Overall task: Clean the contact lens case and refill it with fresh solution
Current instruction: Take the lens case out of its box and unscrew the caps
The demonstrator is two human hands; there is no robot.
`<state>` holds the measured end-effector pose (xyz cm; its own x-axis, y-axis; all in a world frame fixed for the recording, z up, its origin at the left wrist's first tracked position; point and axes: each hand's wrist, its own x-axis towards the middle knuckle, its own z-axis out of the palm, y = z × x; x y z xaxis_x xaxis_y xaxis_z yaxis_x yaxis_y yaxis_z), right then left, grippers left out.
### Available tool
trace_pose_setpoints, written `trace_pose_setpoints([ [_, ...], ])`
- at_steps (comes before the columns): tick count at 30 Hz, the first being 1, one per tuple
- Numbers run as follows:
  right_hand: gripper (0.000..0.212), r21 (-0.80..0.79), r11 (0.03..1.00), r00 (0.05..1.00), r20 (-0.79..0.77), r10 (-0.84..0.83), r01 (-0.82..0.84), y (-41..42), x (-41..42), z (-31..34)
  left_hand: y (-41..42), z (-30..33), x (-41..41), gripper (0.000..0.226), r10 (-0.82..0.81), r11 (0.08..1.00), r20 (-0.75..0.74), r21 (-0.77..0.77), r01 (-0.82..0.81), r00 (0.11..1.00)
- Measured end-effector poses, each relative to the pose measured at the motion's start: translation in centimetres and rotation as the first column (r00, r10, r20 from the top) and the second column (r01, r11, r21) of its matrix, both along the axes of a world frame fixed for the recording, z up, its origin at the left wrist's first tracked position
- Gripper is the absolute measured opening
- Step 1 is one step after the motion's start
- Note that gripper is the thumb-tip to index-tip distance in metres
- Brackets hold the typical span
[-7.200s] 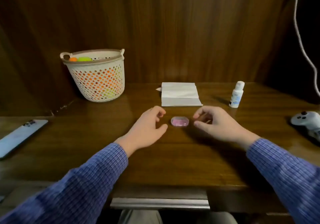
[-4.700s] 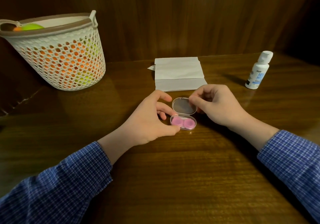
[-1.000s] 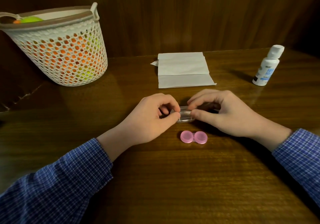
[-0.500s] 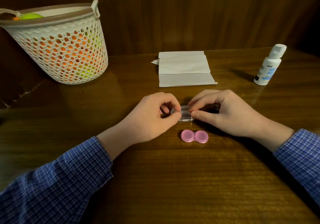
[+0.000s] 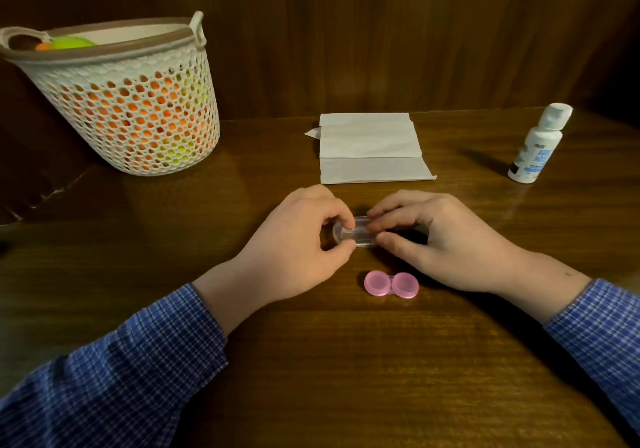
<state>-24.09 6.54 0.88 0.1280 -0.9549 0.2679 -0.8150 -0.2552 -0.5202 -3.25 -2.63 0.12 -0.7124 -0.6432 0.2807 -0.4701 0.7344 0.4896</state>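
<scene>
You are early in the job. The pink lens case (image 5: 391, 285) is out of its clear box (image 5: 354, 236) and lies on the tabletop (image 5: 346, 361) just in front of your hands, both of its round caps on. By that showing, nothing has been cleaned yet: the caps are not unscrewed, the wells have not been wiped, and no fresh solution has gone in. The folded tissue (image 5: 372, 148) lies flat beyond your hands, looking untouched, and the bottle (image 5: 536, 144) stands upright well off to the right with its cap on (I take it for the solution, though the label is too small to read).

Both hands are on the clear box, not on the case. Your left hand (image 5: 298, 240) has its forefinger curled over the top of the box's left end and its thumb under the near edge, so the fingers (image 5: 341, 221) are pinched on it. Your right hand (image 5: 443, 236) meets it from the other side, thumb against the near right corner and fingertips arched over the far edge, also closed on the box. Whether the box lid is fully shut I cannot tell; your fingers cover most of it. The box sits low at the tabletop, between your hands and just behind the pink case, not touching it.

What is left, as I judge it: set the box aside, open the case, wipe it, refill it, recap.

A basket (image 5: 138, 129) stands at the far left, apart from all this.
</scene>
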Motion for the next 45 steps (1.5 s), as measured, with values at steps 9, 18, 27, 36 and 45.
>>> trace_pose_setpoints([
  [9, 0.042, 0.065, 0.998, 0.992, -0.124, 0.007, 0.001, -6.8, 2.7, 0.1, -4.2, 0.5, 1.3, 0.023, 0.225, 0.966, 0.042, -0.142, -0.217, 0.973],
  [18, 0.047, 0.072, 0.997, 0.992, -0.125, -0.011, 0.020, -7.1, 2.6, -0.3, -5.3, -0.3, 1.5, 0.023, 0.222, 0.967, 0.011, -0.134, -0.219, 0.975],
  [27, 0.014, -0.039, 0.992, 0.985, 0.132, -0.111, 0.117, -1.2, 0.0, 1.1, -1.5, 1.0, 1.1, 0.017, -0.051, 0.989, -0.169, 0.131, 0.073, 0.984],
  [36, 0.043, 0.142, 0.980, 0.991, 0.018, 0.135, -0.136, 3.3, -0.5, 1.0, 1.8, 0.7, 0.8, 0.041, -0.356, 0.910, -0.014, 0.221, 0.350, 0.934],
  [45, 0.038, 0.140, 0.985, 0.993, -0.049, 0.105, -0.098, 2.7, 0.6, 0.8, 1.1, 0.4, 0.4, 0.015, -0.364, 0.906, -0.029, 0.220, 0.361, 0.931],
])
